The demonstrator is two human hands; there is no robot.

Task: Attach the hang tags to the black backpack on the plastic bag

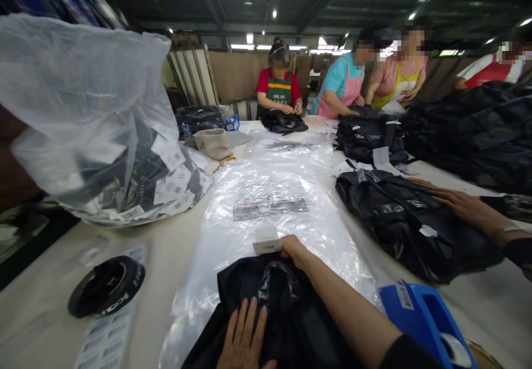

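Note:
Before me lies a black fabric piece (pixel 291 319), which looks like a bag, with shiny clear plastic near its top. My left hand (pixel 243 333) rests flat on it, fingers stretched out. Beyond its far edge, my right hand (pixel 294 249) is closed on the edge of a white paper tag (pixel 266 245). The black piece lies partly over a stack of clear plastic bags (pixel 266 175) with printed text. Its near end runs out of view at the bottom.
A large clear sack of labels (pixel 137 175) stands left, near a black ring-shaped roll (pixel 107 286) on a sticker sheet (pixel 108 336). A blue tape dispenser (pixel 419 319) sits right. Another person's hand (pixel 453 200) touches a black bag (pixel 399 219); several people work behind.

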